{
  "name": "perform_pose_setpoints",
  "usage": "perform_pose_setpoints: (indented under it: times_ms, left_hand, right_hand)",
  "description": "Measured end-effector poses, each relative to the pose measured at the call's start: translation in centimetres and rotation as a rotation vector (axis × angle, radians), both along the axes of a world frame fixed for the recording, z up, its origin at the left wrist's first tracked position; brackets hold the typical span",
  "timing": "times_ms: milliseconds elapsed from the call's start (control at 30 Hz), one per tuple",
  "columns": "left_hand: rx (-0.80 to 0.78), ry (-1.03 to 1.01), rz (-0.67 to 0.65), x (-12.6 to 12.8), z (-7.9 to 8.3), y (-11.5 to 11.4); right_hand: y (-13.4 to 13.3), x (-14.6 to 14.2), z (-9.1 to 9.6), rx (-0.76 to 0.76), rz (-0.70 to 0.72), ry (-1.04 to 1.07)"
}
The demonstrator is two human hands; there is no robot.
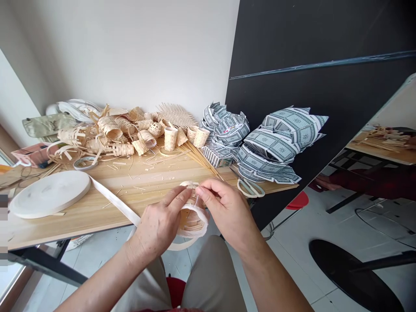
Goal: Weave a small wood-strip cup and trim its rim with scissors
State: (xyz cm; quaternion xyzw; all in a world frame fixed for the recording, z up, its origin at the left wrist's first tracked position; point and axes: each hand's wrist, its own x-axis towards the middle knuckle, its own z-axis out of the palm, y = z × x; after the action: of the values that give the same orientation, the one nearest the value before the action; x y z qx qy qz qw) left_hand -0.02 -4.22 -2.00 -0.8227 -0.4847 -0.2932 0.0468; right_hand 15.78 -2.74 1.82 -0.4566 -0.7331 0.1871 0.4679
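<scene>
My left hand is closed around the side of a small woven basket, held above my lap just off the table edge. White fabric binding covers the basket's round rim, and its open mouth tilts toward me. At the basket's far side, my right hand pinches thumb and forefinger together on what looks like a thin pale thread. White tape runs from a large flat roll on the table down behind my left wrist. A loose loop of tape hangs under the basket.
Several woven baskets and loose strips pile up at the back left of the table. Thin sticks lie mid-table. Scissors rest near the right edge, beside stacked patterned paper-like pieces. A red stool stands at right.
</scene>
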Motion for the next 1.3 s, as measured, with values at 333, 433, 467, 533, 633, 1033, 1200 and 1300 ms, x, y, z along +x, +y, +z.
perform_pose_setpoints:
  times_ms: [333, 433, 467, 533, 633, 1033, 1200, 1300]
  left_hand:
    - [-0.113, -0.142, 0.013, 0.0, 1.0, 0.0]
    - [-0.131, -0.178, -0.034, -0.1, 0.8, 0.1]
    - [-0.137, -0.191, -0.049, -0.1, 0.8, 0.1]
    - [-0.15, -0.214, -0.062, -0.1, 0.7, 0.1]
    - [-0.159, -0.233, -0.06, -0.1, 0.7, 0.1]
    - [-0.132, -0.195, -0.045, 0.2, 0.9, 0.2]
    - [-0.1, -0.104, 0.043, -0.1, 0.9, 0.3]
    - [-0.091, -0.072, 0.058, -0.3, 1.1, 0.5]
  right_hand:
    - [-1.0, 0.5, -0.9, 0.511, 0.157, -0.28]
    - [-0.9, 0.4, -1.2, 0.54, 0.136, -0.289]
    - [-0.8, 0.4, -1.3, 0.555, 0.131, -0.292]
    - [-0.7, 0.3, -1.4, 0.575, 0.131, -0.302]
    - [-0.6, 0.4, -1.6, 0.579, 0.125, -0.313]
    - [-0.4, 0.3, -2.2, 0.5, 0.156, -0.21]
    - [-0.3, 0.1, -2.4, 0.42, 0.181, -0.163]
    - [-0.1, -0.2, -2.6, 0.421, 0.184, -0.159]
